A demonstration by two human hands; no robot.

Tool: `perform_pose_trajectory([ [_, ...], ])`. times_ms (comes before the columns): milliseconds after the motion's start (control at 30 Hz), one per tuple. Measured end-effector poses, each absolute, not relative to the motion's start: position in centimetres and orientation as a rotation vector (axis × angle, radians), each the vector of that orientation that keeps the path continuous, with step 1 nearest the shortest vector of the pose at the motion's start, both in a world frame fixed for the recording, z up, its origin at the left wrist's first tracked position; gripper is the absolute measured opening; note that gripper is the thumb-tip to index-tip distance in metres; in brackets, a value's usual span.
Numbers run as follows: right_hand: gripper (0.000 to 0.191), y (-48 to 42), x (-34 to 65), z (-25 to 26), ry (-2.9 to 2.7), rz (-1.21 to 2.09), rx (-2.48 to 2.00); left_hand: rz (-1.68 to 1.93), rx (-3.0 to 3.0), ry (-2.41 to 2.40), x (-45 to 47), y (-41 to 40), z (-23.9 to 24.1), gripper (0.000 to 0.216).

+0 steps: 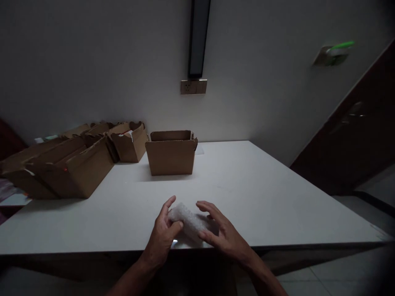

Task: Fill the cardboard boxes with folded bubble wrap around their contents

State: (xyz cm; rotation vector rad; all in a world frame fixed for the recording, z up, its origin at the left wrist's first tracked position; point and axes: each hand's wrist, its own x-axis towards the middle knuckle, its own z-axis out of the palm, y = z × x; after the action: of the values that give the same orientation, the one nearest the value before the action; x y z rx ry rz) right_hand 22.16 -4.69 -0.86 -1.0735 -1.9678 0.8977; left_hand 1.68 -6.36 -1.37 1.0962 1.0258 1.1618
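A small bundle in clear bubble wrap (188,220) lies slantwise between my hands, close to the table's front edge; what is inside it cannot be made out. My left hand (163,231) grips its left end, with the thumb pressed on the near face and the index finger stretched out beyond it. On the other side, my right hand (224,232) has its thumb against the bundle's lower right end. The right fingers curve above the table, spread from the thumb and not closed round the bundle.
An open cardboard box (171,158) stands on the white table (247,197) ahead of my hands. Several more open boxes (92,168) crowd the left side, some with things inside. Behind the table is a wall with a socket plate (193,87); a dark door (348,123) is at right.
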Motion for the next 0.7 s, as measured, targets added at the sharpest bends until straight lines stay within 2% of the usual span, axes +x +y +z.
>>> perform_pose_trajectory([
  [67,0.075,-4.6,22.1,-0.8,-1.939,1.079,-1.0,1.157,1.12,0.968,1.9,-6.3,-1.4,0.081],
  [100,0.072,-4.6,21.9,-0.7,-1.934,1.149,-0.966,1.154,1.13,0.948,2.0,-6.2,-1.5,0.081],
  [200,0.044,-4.2,21.6,-0.5,-1.854,1.202,-0.977,1.178,1.198,0.961,1.9,-5.7,-1.9,0.077],
  [267,0.037,-3.7,22.2,-0.5,-1.73,1.144,-1.054,1.255,1.321,1.059,1.2,-5.2,-1.7,0.071],
  [500,0.044,-1.9,27.2,-1.0,-1.519,0.9,-1.352,1.526,2.186,1.467,-2.8,0.8,4.5,0.039],
  [600,0.046,-2.1,27.6,-1.2,-1.522,0.89,-1.377,1.584,2.448,1.669,-3.7,5.8,7.7,0.046],
  [700,0.049,-2.3,27.4,-1.3,-1.537,0.888,-1.355,1.393,2.471,1.896,-4.3,10.4,9.8,0.049],
])
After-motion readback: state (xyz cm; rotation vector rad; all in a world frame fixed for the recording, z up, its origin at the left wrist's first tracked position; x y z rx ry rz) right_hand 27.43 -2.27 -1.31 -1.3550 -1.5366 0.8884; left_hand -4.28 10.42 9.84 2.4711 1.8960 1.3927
